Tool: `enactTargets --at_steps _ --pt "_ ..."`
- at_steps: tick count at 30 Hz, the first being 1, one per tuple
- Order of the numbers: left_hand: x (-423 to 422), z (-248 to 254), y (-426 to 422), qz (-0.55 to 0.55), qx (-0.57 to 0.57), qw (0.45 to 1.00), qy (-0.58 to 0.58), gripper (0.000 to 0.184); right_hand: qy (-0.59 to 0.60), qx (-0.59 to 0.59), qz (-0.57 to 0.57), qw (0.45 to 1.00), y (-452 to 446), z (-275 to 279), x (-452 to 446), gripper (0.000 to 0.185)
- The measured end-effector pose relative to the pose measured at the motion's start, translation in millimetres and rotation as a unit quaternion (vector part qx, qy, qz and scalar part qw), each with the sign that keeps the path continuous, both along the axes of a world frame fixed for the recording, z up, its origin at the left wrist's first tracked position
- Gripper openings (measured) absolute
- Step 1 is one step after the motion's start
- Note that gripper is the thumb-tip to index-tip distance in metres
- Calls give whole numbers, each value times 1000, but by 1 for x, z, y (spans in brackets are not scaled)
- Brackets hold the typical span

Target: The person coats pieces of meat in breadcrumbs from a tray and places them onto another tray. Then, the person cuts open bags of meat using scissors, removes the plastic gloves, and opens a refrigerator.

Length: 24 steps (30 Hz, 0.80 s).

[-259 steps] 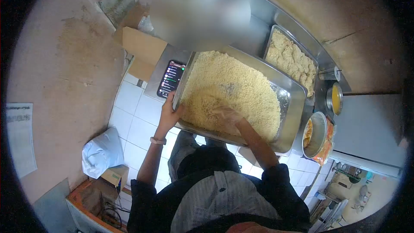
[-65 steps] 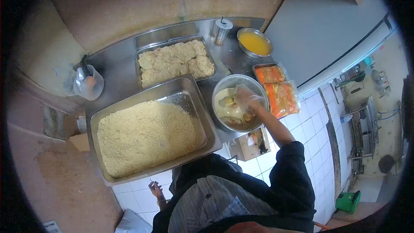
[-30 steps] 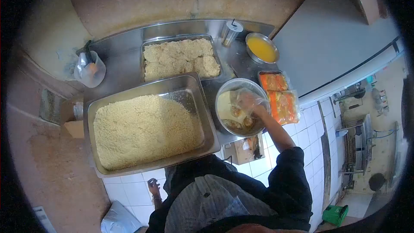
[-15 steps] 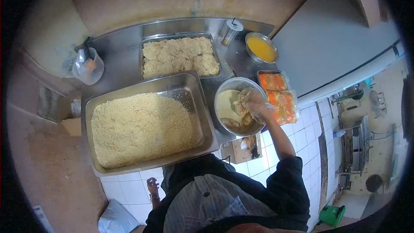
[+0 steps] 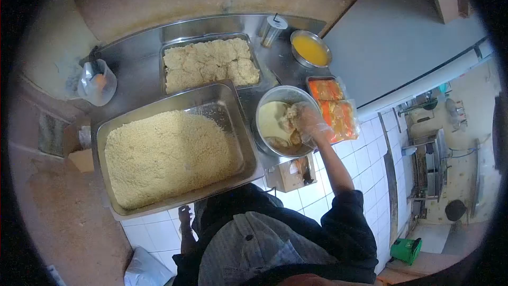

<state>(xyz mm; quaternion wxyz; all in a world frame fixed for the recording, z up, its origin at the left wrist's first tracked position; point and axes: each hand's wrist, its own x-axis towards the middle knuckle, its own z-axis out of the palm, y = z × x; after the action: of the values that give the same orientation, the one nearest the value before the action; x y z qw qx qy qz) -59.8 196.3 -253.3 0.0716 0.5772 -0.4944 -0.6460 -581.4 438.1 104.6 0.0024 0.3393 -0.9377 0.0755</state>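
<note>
My right hand (image 5: 311,123), in a clear plastic glove, reaches into a round metal bowl (image 5: 261,97) of pale, creamy batter (image 5: 272,115). Its fingers are closed on a batter-coated piece of meat (image 5: 288,121). More coated pieces (image 5: 280,144) lie partly sunk in the batter near the bowl's front side. Down by my side, beyond the front edge of the big crumb tray, hangs my left hand (image 5: 184,216); it holds nothing and its fingers are loosely apart.
A deep metal tray (image 5: 244,127) of pale crumbs (image 5: 164,159) stands left of the bowl. Behind it, another tray (image 5: 257,69) holds crumb-coated pieces. A bowl of yellow liquid (image 5: 311,49), a metal canister (image 5: 273,30), orange packets (image 5: 338,116) and a plastic jug (image 5: 97,86) stand around.
My right hand stays in the bowl with the piece, shifting only slightly. The whole view has moved a little, so the bench appears higher and further left. My left hand still hangs down.
</note>
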Motion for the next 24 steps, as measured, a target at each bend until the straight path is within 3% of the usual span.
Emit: enactTargets --at_steps 2,5,12,14,18,21,24 --pt "-6 -14 -4 -55 33 996 -60 19 -7 -98 12 995 0 -13 -11 27" --pt "-17 -21 -5 -119 37 988 -90 19 -71 -44 -63 995 -8 30 16 28" --pt "-2 -19 -10 -154 42 982 -104 19 -36 -29 -47 998 2 49 34 25" --pt "2 -16 -14 -157 43 981 -107 19 83 18 -2 996 18 28 23 24" --pt "7 -17 -23 -169 48 979 -107 19 52 24 -72 996 18 29 28 22" --pt "5 -19 -33 -176 46 978 -102 19 120 65 1 991 9 41 38 23" --pt "6 -22 -39 -184 45 977 -101 19 149 0 9 989 2 45 54 25"
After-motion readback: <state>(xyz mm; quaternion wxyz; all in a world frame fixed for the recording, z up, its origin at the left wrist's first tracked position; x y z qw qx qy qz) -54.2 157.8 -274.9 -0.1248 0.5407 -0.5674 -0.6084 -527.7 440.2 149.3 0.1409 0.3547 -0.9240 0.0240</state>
